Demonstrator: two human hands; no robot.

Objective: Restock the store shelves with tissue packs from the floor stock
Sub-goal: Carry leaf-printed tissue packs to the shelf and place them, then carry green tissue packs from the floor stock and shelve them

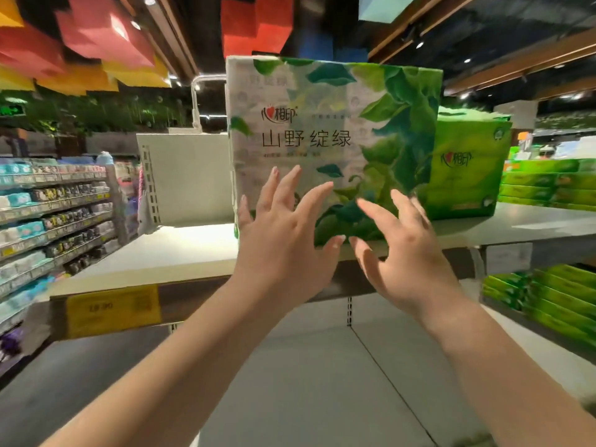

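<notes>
A large white tissue pack with green leaf print (335, 130) stands upright on the top shelf (180, 250), near its front edge. My left hand (283, 240) is spread with straight fingers against the pack's lower front face. My right hand (403, 250) is also spread, its fingers at the pack's lower right front; whether it touches I cannot tell. Neither hand grips anything. Behind the pack on the right stands a bright green tissue pack (467, 166) on the same shelf.
A yellow price tag (113, 309) hangs on the shelf's front edge. A white end panel (187, 175) rises at the shelf's back left. Stacked green packs (554, 298) fill the lower shelf at right. Another aisle's stocked shelves (54, 214) run along the left.
</notes>
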